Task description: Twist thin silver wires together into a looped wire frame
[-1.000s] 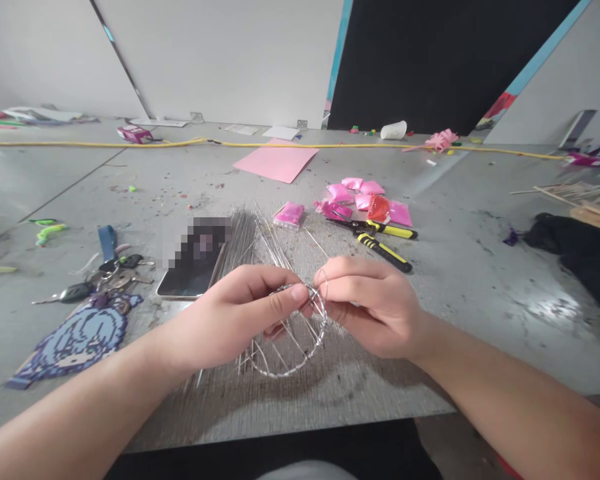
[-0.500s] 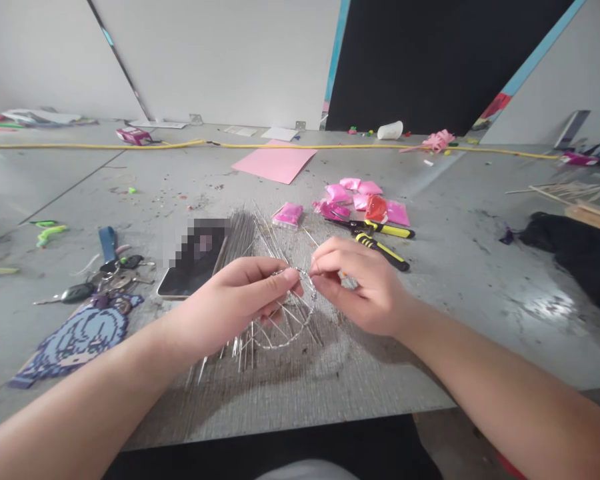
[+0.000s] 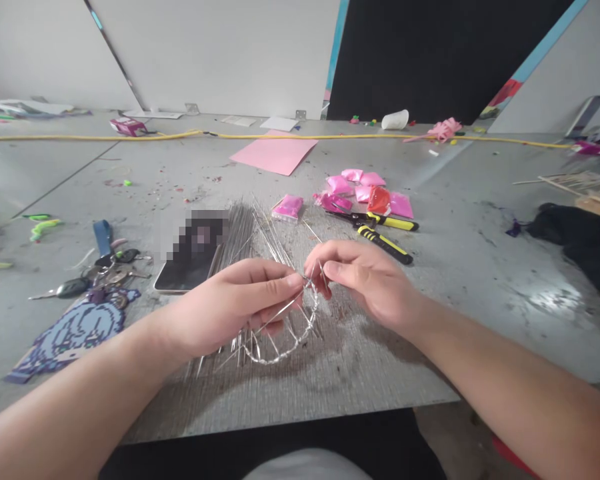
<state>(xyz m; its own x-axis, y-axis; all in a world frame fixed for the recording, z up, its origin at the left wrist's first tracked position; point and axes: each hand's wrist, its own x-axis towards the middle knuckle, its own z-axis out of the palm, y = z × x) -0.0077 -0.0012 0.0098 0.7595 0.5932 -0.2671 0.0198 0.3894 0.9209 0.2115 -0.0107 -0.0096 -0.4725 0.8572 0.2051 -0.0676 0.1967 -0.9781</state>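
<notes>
**Pinching a silver wire ring (image 3: 307, 330) between two bare hands**

The left hand (image 3: 253, 297) grips the far-left part of the ring, its thumb pressed against the curled fingers near the rim. The right hand (image 3: 365, 277) sits just beside it, thumb and fingers closed on a thin wire (image 3: 322, 269) at the ring's far edge; whether those fingers also touch the rim, I cannot tell. The ring is tilted, its near edge hanging toward the near side of the grey table (image 3: 455, 313), with straight wires crossing its middle. Whether it rests on the surface is unclear.

Beyond the left hand lies a bundle of straight wires (image 3: 237, 233), running near to far, with a dark-screened device (image 3: 190, 270) just to its left. Farther left are a bunch of keys (image 3: 73, 287) and a blue pixel-patterned figure (image 3: 80, 327).

On the far side of the hands, one pink packet (image 3: 287, 207) lies apart from a cluster of pink packets (image 3: 341, 185) and a red packet (image 3: 379, 200). Black-and-yellow pliers (image 3: 387, 244) lie open on the cluster's near side. Farther off are a pink sheet (image 3: 276, 153) and a yellow cord (image 3: 300, 137); dark cloth (image 3: 575, 233) lies at the far right.
</notes>
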